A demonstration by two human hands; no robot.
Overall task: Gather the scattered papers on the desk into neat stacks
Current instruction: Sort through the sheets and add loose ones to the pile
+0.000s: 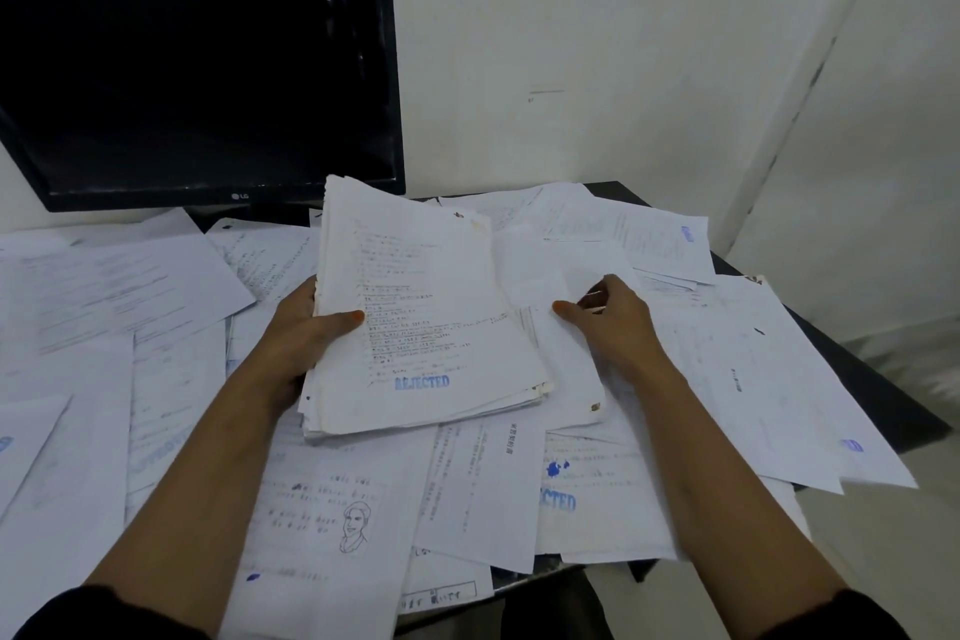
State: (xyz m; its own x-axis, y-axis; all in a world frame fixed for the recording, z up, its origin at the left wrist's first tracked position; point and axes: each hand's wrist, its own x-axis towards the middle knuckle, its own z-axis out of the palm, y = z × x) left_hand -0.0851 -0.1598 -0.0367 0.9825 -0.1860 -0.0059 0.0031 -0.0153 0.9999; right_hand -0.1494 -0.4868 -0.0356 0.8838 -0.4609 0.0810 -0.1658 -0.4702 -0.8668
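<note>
White printed sheets make up the thick gathered stack of paper (421, 317), its top page stamped "REJECTED" in blue near the lower edge. The person's left hand (306, 333) grips this stack at its left margin, thumb curled over the top page and the other fingers hidden beneath, so the bundle rides tilted above the desk with its long axis running away from the body, slightly to the right.

Just right of the stack's right edge lies a loose white sheet of paper (561, 286), partly tucked under the stack. The right hand (613, 322) holds this sheet near its middle, thumb stretched left across the paper and the fingers curled at a raised fold; whether the sheet is fully clear of the layer below cannot be told. The sheet's long axis runs roughly parallel to the stack's, so the coming move probably turns on sliding it left, from the right fingers toward the left thumb, onto or under the bundle. The right hand is the nearer 1.

Beyond both hands, scattered white papers (171, 286) cover the dark desk (883, 400) on every side, overlapping at odd angles, so most of the gathering appears undone. Farther from the left fingers stands a black flat monitor (197, 73), screen dark.
</note>
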